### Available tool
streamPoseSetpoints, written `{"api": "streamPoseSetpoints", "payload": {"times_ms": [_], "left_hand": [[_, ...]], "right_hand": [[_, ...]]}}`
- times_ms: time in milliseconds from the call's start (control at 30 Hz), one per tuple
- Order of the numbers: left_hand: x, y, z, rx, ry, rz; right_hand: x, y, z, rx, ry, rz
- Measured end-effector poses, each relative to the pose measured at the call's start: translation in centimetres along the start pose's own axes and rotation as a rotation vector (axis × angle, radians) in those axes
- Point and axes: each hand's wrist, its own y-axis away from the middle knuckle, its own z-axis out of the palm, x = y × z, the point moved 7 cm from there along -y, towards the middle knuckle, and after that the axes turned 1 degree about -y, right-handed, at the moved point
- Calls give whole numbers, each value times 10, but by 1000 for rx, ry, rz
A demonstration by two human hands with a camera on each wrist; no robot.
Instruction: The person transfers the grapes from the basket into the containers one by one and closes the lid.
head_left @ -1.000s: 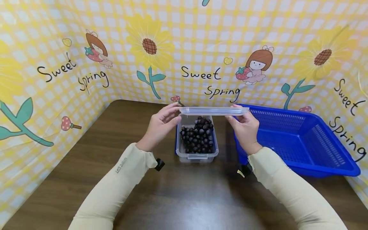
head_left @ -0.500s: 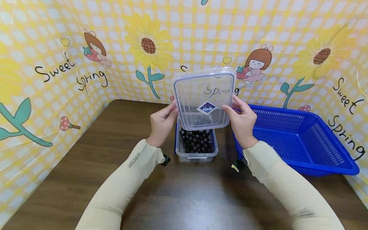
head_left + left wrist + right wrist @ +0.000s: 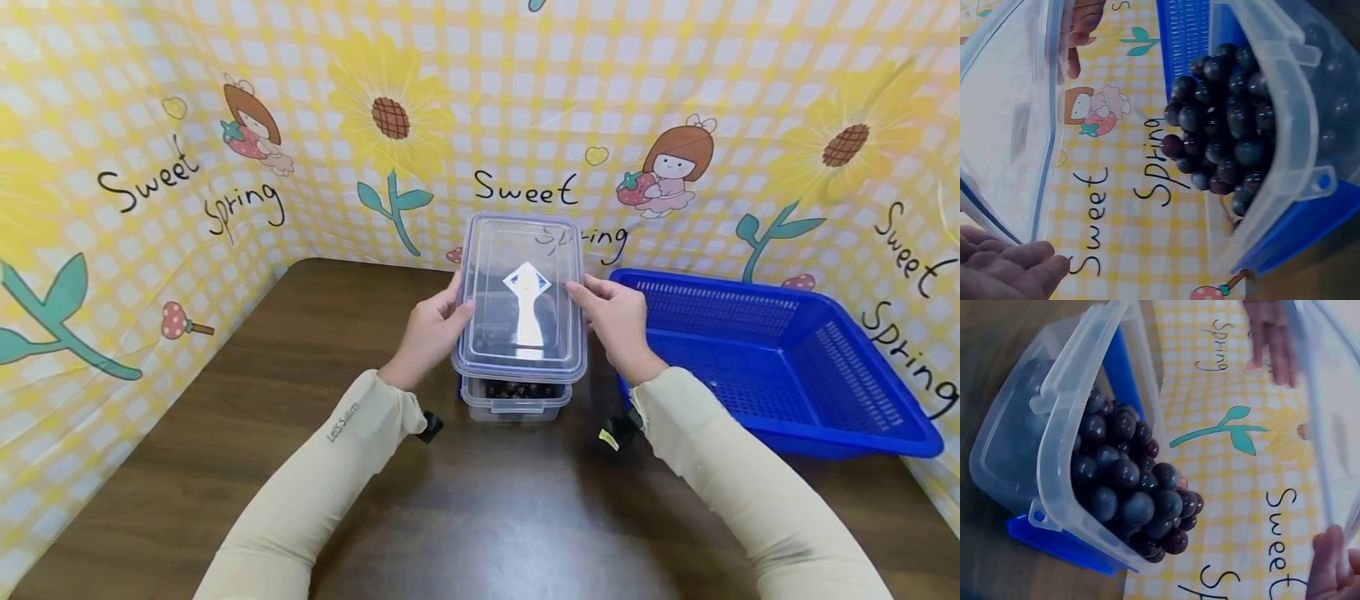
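Note:
Both hands hold a clear plastic lid (image 3: pixel 491 333), with a blue seal and a diamond label, above a clear food container (image 3: pixel 525 412). My left hand (image 3: pixel 427 337) grips the lid's left edge, thumb on top. On the opposite edge, my right hand (image 3: pixel 617 321) pinches it the same way. Dark grapes (image 3: pixel 1229 125) are heaped in the container, rising above its rim in both wrist views. A gap separates lid and container. From the head view the lid hides most of the grapes. Blue side flaps (image 3: pixel 1063 547) hang down from the container.
A large blue plastic basket (image 3: pixel 795 392) stands on the right of the brown wooden table (image 3: pixel 480 517), close to my right forearm. A yellow checked cloth (image 3: pixel 300 67) with flower prints rises behind and at the sides.
The lid, edge-on at first, was tipped up to face me, then lowered and tilted flatter over the container. Both hands moved with it; container and basket stayed put.

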Motion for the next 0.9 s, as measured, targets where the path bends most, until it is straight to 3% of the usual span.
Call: {"api": "streamPoseSetpoints", "payload": {"times_ms": [167, 400, 667, 900], "left_hand": [[-13, 1, 6, -84, -22, -85], [-33, -1, 7, -125, -133, -93], [-53, 4, 11, -164, -178, -113], [-58, 6, 21, -247, -220, -110]], "right_hand": [[4, 5, 14, -134, -4, 52], [15, 19, 40, -279, 4, 2], [28, 28, 49, -270, 206, -99], [39, 31, 45, -120, 81, -159]]}}
